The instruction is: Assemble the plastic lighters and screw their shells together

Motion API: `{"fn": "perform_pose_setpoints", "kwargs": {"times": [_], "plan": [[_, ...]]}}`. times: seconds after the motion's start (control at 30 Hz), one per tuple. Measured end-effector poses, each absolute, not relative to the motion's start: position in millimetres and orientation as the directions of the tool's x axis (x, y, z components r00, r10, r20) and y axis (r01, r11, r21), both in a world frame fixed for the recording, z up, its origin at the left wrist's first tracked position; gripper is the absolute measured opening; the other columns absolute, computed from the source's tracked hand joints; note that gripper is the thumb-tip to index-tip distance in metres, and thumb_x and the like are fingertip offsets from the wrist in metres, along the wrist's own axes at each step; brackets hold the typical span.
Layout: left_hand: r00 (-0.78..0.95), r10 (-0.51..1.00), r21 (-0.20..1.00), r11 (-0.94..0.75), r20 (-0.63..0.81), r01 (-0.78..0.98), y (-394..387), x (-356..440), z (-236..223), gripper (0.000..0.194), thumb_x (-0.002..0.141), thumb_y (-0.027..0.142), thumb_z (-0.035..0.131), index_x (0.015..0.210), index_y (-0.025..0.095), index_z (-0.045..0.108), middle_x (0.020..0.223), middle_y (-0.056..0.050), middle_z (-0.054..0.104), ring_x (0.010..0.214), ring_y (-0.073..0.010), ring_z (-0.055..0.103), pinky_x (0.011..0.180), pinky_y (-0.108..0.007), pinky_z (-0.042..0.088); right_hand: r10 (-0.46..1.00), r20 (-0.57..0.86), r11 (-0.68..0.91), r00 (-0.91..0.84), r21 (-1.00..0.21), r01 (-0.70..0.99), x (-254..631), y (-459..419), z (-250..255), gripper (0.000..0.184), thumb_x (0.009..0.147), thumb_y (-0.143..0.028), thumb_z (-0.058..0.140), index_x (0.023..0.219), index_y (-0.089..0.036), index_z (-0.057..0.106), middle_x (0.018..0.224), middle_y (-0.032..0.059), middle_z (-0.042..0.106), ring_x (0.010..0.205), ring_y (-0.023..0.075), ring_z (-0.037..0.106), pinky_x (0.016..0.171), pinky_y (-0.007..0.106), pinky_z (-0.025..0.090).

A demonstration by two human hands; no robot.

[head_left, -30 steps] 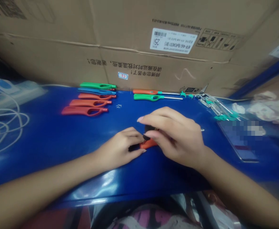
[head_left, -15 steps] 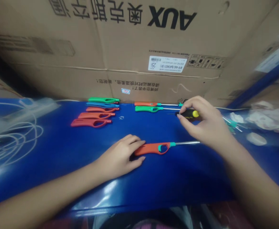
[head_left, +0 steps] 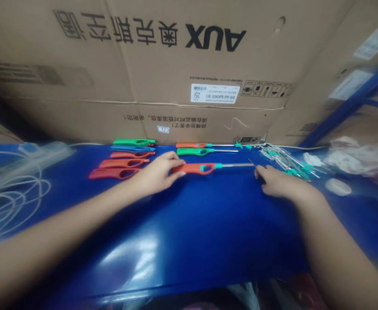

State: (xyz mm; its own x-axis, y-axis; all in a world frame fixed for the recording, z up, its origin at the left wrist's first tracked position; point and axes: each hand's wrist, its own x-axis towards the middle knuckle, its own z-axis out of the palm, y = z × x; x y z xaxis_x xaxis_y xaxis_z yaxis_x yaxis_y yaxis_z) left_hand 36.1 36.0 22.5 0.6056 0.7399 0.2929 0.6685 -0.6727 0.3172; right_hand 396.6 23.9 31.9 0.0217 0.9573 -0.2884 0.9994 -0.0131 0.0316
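My left hand (head_left: 165,173) is closed on the handle end of an orange lighter (head_left: 192,168), long-nosed, with a teal trigger and a metal tube pointing right. In my right hand (head_left: 277,181), beside the tube's tip, is a screwdriver (head_left: 251,162); its thin shaft shows while the fingers mostly hide its handle. Just behind the held lighter lie a green lighter (head_left: 192,151) and another orange lighter (head_left: 189,145), both with metal tubes. Several handle shells without tubes, among them a red shell (head_left: 100,173) and a green shell (head_left: 127,141), lie in a column at left.
A pile of metal tubes with teal parts (head_left: 286,161) lies at the right rear, near a white oval object (head_left: 338,187) and crumpled white plastic (head_left: 353,157). White cable (head_left: 17,189) coils at left. A large cardboard box (head_left: 127,77) stands behind the blue table (head_left: 202,241).
My right hand has lifted the screwdriver off the orange lighter and moved right. My left hand has carried that lighter away from me, close to the two finished-looking lighters at the back.
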Motion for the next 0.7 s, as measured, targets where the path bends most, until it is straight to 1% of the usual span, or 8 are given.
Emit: {"fn": "perform_pose_setpoints", "kwargs": {"times": [0.1, 0.2, 0.3, 0.37, 0.4, 0.47, 0.6, 0.7], "plan": [[0.566, 0.755, 0.272, -0.650, 0.329, 0.709, 70, 41, 28, 0.028, 0.097, 0.034, 0.054, 0.106, 0.013, 0.071, 0.101, -0.011, 0.060, 0.096, -0.0243, 0.062, 0.092, -0.040, 0.052, 0.948, -0.314, -0.034, 0.047, 0.049, 0.998, 399, 26, 32, 0.035, 0.070, -0.010, 0.060, 0.104, -0.021, 0.061, 0.101, 0.0095, 0.060, 0.085, 0.0242, 0.065, 0.069, 0.032, 0.047], [0.534, 0.774, 0.227, -0.618, 0.339, 0.752, 103, 50, 25, 0.024, 0.095, 0.030, 0.059, 0.104, 0.013, 0.072, 0.099, -0.011, 0.061, 0.096, -0.0251, 0.063, 0.092, -0.041, 0.053, 0.944, -0.324, -0.044, 0.063, 0.065, 0.997, 402, 28, 33, 0.034, 0.072, -0.013, 0.060, 0.105, -0.021, 0.060, 0.103, 0.0104, 0.061, 0.089, 0.0254, 0.065, 0.070, 0.032, 0.046], [0.511, 0.792, 0.186, -0.587, 0.335, 0.788, 129, 59, 15, 0.022, 0.096, 0.027, 0.059, 0.106, 0.011, 0.071, 0.104, -0.012, 0.063, 0.099, -0.0247, 0.064, 0.092, -0.041, 0.054, 0.942, -0.331, -0.033, 0.057, 0.077, 0.996, 404, 29, 33, 0.034, 0.073, -0.013, 0.059, 0.106, -0.021, 0.059, 0.105, 0.0095, 0.060, 0.089, 0.0240, 0.065, 0.071, 0.031, 0.046], [0.500, 0.798, 0.159, -0.572, 0.335, 0.805, 141, 63, 8, 0.025, 0.097, 0.030, 0.060, 0.115, 0.013, 0.066, 0.116, -0.012, 0.064, 0.104, -0.0238, 0.064, 0.092, -0.042, 0.056, 0.943, -0.328, -0.024, 0.052, 0.087, 0.996, 404, 29, 33, 0.032, 0.075, -0.014, 0.059, 0.107, -0.021, 0.058, 0.106, 0.0094, 0.059, 0.088, 0.0234, 0.065, 0.071, 0.031, 0.046], [0.497, 0.800, 0.146, -0.566, 0.336, 0.811, 144, 65, 5, 0.031, 0.098, 0.033, 0.061, 0.123, 0.015, 0.062, 0.123, -0.011, 0.062, 0.106, -0.0233, 0.064, 0.091, -0.044, 0.056, 0.945, -0.322, -0.021, 0.050, 0.092, 0.995, 404, 28, 33, 0.031, 0.077, -0.016, 0.058, 0.107, -0.021, 0.058, 0.107, 0.0096, 0.058, 0.088, 0.0236, 0.065, 0.072, 0.032, 0.046], [0.488, 0.801, 0.122, -0.554, 0.347, 0.823, 146, 67, 0, 0.035, 0.098, 0.036, 0.061, 0.127, 0.016, 0.058, 0.128, -0.011, 0.061, 0.108, -0.0232, 0.064, 0.091, -0.045, 0.057, 0.951, -0.306, -0.016, 0.048, 0.105, 0.994, 402, 28, 33, 0.030, 0.079, -0.019, 0.058, 0.109, -0.021, 0.059, 0.110, 0.0111, 0.057, 0.092, 0.0256, 0.064, 0.074, 0.033, 0.047], [0.452, 0.797, 0.078, -0.521, 0.400, 0.850, 138, 69, -2, 0.027, 0.098, 0.026, 0.058, 0.122, 0.017, 0.065, 0.118, -0.011, 0.065, 0.108, -0.0257, 0.064, 0.089, -0.040, 0.057, 0.963, -0.269, 0.009, 0.025, 0.126, 0.992, 396, 26, 33, 0.035, 0.086, -0.026, 0.055, 0.120, -0.018, 0.058, 0.120, 0.0155, 0.055, 0.112, 0.0327, 0.057, 0.084, 0.038, 0.047], [0.442, 0.775, 0.033, -0.510, 0.452, 0.859, 130, 70, 1, 0.031, 0.096, 0.021, 0.052, 0.122, 0.017, 0.067, 0.120, -0.013, 0.064, 0.114, -0.0302, 0.060, 0.088, -0.041, 0.056, 0.968, -0.249, 0.031, 0.003, 0.132, 0.991, 392, 24, 33, 0.039, 0.090, -0.029, 0.051, 0.126, -0.017, 0.056, 0.127, 0.0165, 0.052, 0.120, 0.0350, 0.052, 0.090, 0.040, 0.046]]}}
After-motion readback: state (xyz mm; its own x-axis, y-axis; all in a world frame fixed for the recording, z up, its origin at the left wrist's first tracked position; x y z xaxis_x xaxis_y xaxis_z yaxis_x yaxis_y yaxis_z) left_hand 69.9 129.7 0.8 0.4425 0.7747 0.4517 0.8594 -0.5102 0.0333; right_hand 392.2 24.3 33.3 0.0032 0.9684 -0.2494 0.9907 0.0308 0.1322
